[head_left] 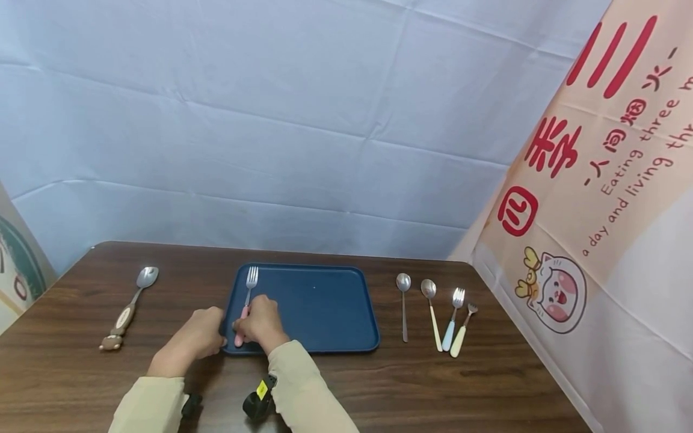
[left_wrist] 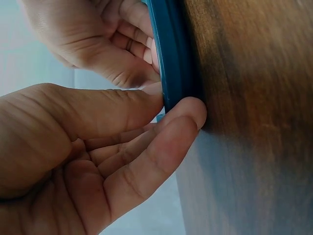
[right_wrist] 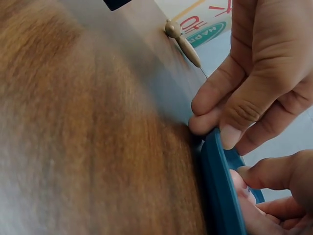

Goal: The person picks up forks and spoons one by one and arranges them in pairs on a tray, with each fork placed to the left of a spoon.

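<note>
A dark blue tray [head_left: 325, 313] lies flat on the table. My left hand [head_left: 200, 334] is at its left front corner; in the left wrist view the thumb and fingers pinch the tray's rim [left_wrist: 171, 54]. Over the tray's left part, my right hand [head_left: 262, 322] holds a fork [head_left: 251, 278] by its pink handle, tines pointing to the back. In the right wrist view the pink handle's end [right_wrist: 239, 186] shows just inside the rim, between the right fingers. The two hands are close together there.
On the left of the brown table [head_left: 433, 385] lies a spoon [head_left: 125, 316] with a brown figure handle. Right of the tray are a metal spoon [head_left: 403, 307], a cream-handled spoon [head_left: 433, 313], a blue-handled fork [head_left: 452, 322] and a small cream-handled fork [head_left: 462, 332]. White cloth [head_left: 271, 150] hangs behind.
</note>
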The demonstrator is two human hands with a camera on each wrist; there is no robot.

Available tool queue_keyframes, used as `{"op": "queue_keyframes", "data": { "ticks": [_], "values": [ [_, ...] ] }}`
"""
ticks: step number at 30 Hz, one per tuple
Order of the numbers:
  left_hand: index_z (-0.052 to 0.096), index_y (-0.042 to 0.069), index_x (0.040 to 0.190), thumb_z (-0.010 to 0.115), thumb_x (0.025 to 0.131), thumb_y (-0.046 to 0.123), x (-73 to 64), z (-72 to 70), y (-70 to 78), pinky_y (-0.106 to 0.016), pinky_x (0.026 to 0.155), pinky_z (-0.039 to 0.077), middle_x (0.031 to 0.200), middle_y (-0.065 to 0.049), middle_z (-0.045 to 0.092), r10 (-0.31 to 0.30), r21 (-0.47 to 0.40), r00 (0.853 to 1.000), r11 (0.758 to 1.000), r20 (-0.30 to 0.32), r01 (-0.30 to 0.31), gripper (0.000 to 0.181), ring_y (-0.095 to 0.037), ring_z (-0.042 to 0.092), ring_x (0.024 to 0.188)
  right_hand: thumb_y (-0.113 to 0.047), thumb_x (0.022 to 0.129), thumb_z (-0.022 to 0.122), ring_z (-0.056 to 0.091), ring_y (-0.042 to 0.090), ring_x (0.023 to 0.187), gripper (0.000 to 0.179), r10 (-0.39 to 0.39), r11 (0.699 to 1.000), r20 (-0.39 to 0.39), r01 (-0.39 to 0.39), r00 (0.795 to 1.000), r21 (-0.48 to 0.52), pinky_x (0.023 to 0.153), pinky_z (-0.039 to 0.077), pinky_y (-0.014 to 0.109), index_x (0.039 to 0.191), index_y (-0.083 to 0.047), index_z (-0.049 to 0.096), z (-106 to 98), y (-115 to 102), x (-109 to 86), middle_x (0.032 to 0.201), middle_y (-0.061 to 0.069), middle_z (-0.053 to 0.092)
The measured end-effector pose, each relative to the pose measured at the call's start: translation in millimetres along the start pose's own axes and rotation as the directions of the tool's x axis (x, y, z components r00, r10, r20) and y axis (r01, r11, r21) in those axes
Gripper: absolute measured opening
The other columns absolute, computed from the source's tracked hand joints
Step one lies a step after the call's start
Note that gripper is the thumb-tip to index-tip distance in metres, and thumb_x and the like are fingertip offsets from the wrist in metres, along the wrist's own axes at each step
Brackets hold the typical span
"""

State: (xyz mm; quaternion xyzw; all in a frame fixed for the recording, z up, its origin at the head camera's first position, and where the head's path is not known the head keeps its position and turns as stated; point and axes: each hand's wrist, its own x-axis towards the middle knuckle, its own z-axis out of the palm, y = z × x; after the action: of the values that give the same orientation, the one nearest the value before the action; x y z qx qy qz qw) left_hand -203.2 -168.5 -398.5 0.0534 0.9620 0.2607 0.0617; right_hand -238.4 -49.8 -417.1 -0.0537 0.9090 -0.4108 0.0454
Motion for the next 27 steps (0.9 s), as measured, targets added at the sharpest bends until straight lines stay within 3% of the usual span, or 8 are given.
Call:
{"op": "queue_keyframes", "data": {
  "ticks": [14, 27],
  "values": [
    [0.055, -0.002, 0.079, 0.063, 0.077, -0.006, 0.6, 0.2, -0.6, -0.030, 0.048, 0.042, 0.059, -0.005, 0.050, -0.018, 0.005, 1.000, 1.000, 0.015, 0.018, 0.009, -0.018, 0.050, 0.051, -0.011, 0.074, 0.077, 0.050, 0.008, 0.038, 0.030, 0.011, 0.999, -0.025, -0.012, 1.000, -0.038, 0.046, 0.042, 0.022, 0.057, -0.009, 0.053, 2.4, -0.6, -0.2, 0.041, -0.001, 0.048],
    [0.055, -0.001, 0.077, 0.063, 0.076, -0.005, 0.7, 0.4, -1.3, -0.030, 0.048, 0.041, 0.060, -0.005, 0.049, 0.004, 0.013, 1.000, 1.000, -0.006, -0.004, 0.009, -0.018, 0.048, 0.051, -0.011, 0.074, 0.077, 0.049, 0.007, 0.036, 0.032, -0.009, 1.000, -0.029, 0.008, 1.000, -0.024, 0.044, 0.041, 0.021, 0.053, -0.010, 0.053, 3.1, 2.8, 0.6, 0.040, -0.002, 0.047]
  ]
}}
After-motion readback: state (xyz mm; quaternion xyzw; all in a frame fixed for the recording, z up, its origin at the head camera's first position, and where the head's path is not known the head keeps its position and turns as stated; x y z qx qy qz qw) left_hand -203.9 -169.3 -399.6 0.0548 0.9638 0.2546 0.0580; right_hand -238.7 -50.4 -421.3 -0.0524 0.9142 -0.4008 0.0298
